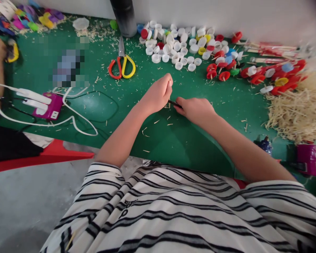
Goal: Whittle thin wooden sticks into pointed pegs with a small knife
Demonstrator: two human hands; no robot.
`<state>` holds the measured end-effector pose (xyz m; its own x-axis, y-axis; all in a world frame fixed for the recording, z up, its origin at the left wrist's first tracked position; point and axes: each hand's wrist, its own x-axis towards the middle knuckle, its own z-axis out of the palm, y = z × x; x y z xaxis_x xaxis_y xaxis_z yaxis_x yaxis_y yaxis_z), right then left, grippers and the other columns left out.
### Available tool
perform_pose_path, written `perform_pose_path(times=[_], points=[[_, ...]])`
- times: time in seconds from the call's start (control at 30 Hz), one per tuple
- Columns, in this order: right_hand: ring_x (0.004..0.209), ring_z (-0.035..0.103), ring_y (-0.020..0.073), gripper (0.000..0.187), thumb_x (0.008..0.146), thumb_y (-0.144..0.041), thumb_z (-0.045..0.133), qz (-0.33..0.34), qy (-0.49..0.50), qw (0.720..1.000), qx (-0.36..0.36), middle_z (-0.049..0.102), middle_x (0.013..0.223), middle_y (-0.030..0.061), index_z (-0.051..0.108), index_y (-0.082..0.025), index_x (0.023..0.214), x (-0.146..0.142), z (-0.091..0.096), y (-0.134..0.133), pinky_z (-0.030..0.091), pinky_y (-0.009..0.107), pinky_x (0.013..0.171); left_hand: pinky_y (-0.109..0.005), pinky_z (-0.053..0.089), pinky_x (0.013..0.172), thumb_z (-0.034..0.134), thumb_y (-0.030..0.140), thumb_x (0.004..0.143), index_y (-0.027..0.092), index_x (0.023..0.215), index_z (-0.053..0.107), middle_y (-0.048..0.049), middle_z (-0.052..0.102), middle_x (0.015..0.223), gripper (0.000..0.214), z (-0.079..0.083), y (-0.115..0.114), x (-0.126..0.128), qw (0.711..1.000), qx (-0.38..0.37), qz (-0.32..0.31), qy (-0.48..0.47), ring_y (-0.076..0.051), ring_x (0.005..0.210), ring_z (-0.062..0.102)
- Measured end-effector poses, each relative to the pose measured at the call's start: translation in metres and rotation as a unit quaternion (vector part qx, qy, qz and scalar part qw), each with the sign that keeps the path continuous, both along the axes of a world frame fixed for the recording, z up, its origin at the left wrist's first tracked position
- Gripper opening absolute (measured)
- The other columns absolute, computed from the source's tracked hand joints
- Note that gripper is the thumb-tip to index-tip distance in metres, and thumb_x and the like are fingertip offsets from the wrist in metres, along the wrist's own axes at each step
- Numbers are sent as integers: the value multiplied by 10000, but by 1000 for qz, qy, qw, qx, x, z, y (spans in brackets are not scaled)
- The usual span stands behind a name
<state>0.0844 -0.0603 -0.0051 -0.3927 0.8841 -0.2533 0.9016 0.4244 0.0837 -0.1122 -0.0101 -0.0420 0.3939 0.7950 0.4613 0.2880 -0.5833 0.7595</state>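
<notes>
My left hand (pixel 159 94) is curled into a fist above the green table (pixel 173 137), and a thin pale stick pokes out near its fingertips. My right hand (pixel 193 109) is closed on a small dark tool (pixel 174 103) whose tip points left toward the left hand. The two hands almost touch at the table's middle. Wood shavings lie scattered under them.
Red-and-yellow scissors (pixel 122 66) lie behind the hands. White and coloured bottle caps (pixel 179 45) pile at the back, red caps on sticks (pixel 255 75) to the right, a heap of wood shavings (pixel 297 112) far right. A purple device (pixel 48 106) with white cables sits left.
</notes>
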Motion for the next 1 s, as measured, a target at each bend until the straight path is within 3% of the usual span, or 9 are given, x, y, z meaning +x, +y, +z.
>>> perform_pose_path(times=[0.17, 0.4, 0.7, 1.0], points=[[713, 647, 236, 495, 1078, -519, 239, 3, -3, 1000, -11, 734, 868, 89, 600, -237, 1266, 0, 0, -3, 275, 306, 585, -382, 455, 803, 346, 632, 1023, 240, 852, 504, -7, 433, 702, 455, 2, -1, 1, 999, -36, -7, -34, -186, 696, 546], [767, 664, 254, 486, 1076, -515, 250, -24, -14, 999, -32, 728, 890, 109, 580, -222, 1278, -1, 2, -8, 316, 306, 614, -370, 456, 815, 509, 582, 985, 237, 852, 560, -10, 427, 687, 373, -8, 2, 3, 991, -85, 35, -100, -216, 754, 585], [744, 664, 276, 494, 1067, -517, 261, -54, -14, 998, -37, 725, 875, 118, 580, -208, 1285, 0, 2, -16, 331, 321, 596, -375, 448, 824, 508, 579, 985, 226, 837, 547, -11, 434, 694, 385, -11, 3, 7, 988, -95, 30, -118, -216, 762, 587], [799, 693, 288, 454, 1070, -483, 284, -66, 6, 997, -45, 736, 915, 141, 577, -209, 1283, -11, 3, -10, 378, 325, 630, -458, 458, 909, 450, 644, 980, 220, 854, 528, -11, 435, 726, 450, -17, 12, 4, 990, -85, 11, -112, -237, 827, 617]])
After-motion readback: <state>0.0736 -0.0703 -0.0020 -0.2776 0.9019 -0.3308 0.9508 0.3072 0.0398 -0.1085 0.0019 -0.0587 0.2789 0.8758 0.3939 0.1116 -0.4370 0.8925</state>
